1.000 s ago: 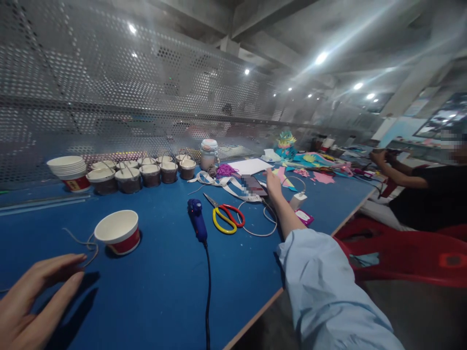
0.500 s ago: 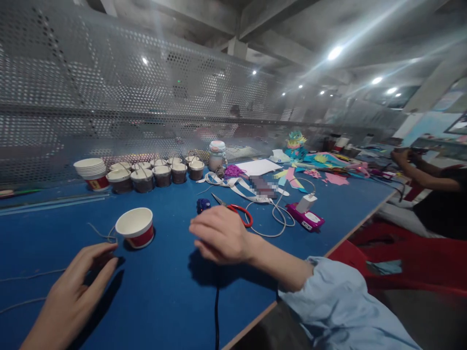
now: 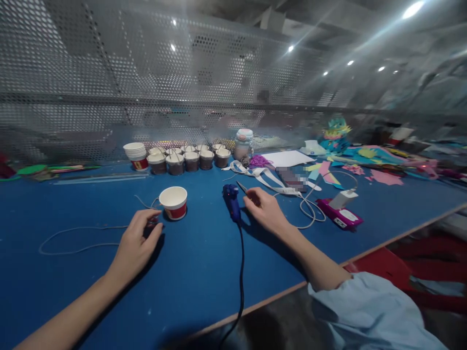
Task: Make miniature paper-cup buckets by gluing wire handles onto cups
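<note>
Hands on blue table (image 3: 189, 272), left hand (image 3: 135, 243) loosely open beside paper cup (image 3: 173, 202), right hand (image 3: 264, 210) curled over scissors (image 3: 242, 187).

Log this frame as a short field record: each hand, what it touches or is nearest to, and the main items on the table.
left hand: flat on the blue table, fingertips on the string, just short of the paper cup
right hand: over the scissors, only the blade tip shows; grip unclear
glue gun: lying between the hands, cord trailing off the near edge
back row: filled cups beside a stack of empty cups
right side: charger on a purple pack
</note>
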Tool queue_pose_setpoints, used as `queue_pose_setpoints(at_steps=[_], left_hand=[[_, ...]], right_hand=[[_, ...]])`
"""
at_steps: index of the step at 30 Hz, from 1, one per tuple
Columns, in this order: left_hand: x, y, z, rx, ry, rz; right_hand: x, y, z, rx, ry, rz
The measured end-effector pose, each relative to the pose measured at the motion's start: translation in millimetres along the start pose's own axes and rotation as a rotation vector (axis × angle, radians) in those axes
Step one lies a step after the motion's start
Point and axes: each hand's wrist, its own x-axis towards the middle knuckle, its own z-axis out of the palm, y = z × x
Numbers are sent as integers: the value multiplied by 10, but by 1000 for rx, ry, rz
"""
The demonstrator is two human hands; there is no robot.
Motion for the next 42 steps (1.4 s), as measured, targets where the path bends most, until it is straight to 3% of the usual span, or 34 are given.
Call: queue_pose_setpoints(at_steps=[4,9,16,20,24,28,30,33,36,39,42], left_hand=[[27,-42,41,-53,40,1],[60,-96,86,-108,44,-17],[54,-101,107,-121,52,-6],[98,-126,-9,-72,106,37],[214,-224,-234,154,123,18],[288,-362,-311,335,8,-46],[284,-406,-268,380,-56,-59],[254,-415,-186,466,-149,-65],[234,-376,-160,534,-208,-65],[227,-328,-179,584,-232,-69],[223,-296,-189,623,-240,-68]], right_hand=[[16,-128,214,-35,-189,148],[108,-199,374,-87,-306,261],[260,-228,596,-69,-279,290],[251,-252,715,-24,-284,268],[160,-219,641,50,-245,259],[29,-313,365,100,-127,222],[-17,-479,221,138,-34,129],[-26,-834,145,245,36,-194],[51,-1137,330,264,-55,-361],[180,-1235,706,259,-69,-210],[286,-1164,1071,318,-171,-28]])
